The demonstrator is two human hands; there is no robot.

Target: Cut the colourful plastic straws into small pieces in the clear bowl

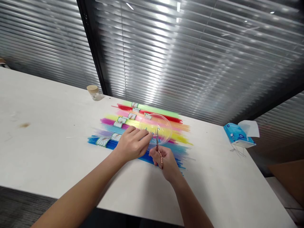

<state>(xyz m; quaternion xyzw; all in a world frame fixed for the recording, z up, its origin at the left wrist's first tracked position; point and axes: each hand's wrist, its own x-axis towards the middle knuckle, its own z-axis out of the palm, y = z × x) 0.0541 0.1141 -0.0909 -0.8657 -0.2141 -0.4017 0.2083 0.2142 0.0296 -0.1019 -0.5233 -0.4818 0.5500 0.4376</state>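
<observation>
From where I stand, the white surface (47, 171) carries a broad spread of slim, coloured, plastic-looking sticks (154, 110), banded by printed wrappers (103, 142). They look light and springy, apt to roll; I'd take a bundle round its wrapper. The clear, round, shallow bowl (170, 129) sits over them, likely light and easily tipped, best steadied by its rim.

The left hand (133, 145) is curled, fingertips pinching a long, thin, pale stick (82, 137) beside the bowl, its free length reaching out leftward. It should bend and quiver, so a grip close to the working end makes sense. The right hand (169, 161) is closed round the handles of the rose-gold metal scissors (157, 147): stiff, firmer in weight, points up over the bowl. Tiny blue bits (158, 129) show there, probably near weightless and easily scattered.
</observation>
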